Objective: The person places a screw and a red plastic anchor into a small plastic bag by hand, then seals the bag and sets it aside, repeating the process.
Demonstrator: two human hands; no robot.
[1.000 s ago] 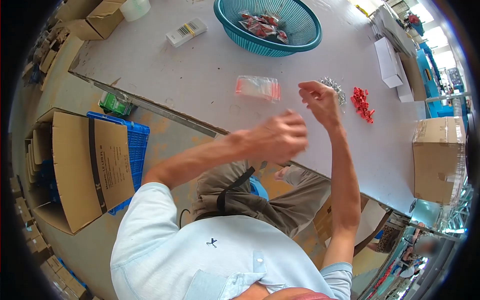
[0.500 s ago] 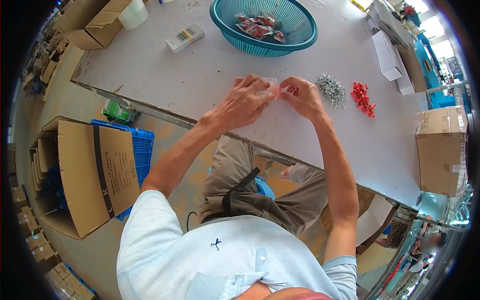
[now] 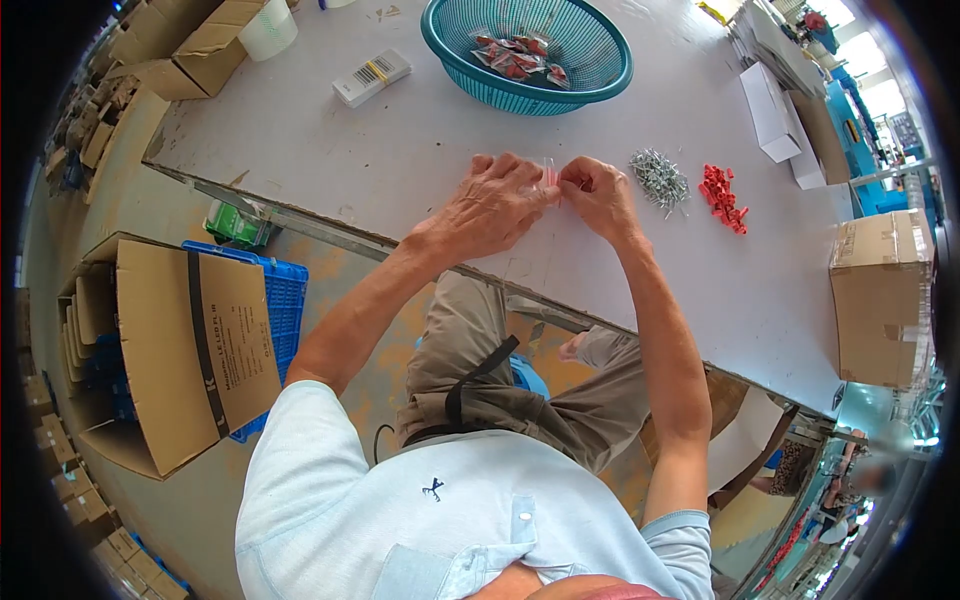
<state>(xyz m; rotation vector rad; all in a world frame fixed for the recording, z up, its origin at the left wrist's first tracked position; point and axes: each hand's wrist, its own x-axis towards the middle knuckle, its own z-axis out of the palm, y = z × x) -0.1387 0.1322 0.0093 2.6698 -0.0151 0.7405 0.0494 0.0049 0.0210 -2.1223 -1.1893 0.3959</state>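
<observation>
Between my two hands is a small clear plastic bag with a red strip along its opening; fingers cover most of it. My left hand is closed on the bag from the left, its back turned up. From the right, my right hand pinches the bag's red edge between thumb and fingertips. Just right of that hand lies a pile of silver screws, and past it a pile of small red plastic pieces. Beyond my hands stands a teal basket holding several filled clear bags with red contents.
A banded white pack lies left of the basket. An open carton and a white roll occupy the far left corner. A taped carton is at the right edge, with a white box behind it. The table's front edge runs below my forearms.
My hands have drawn closer together at the bag. The right fingers have moved slightly left onto its red edge, and less of the bag shows now.
</observation>
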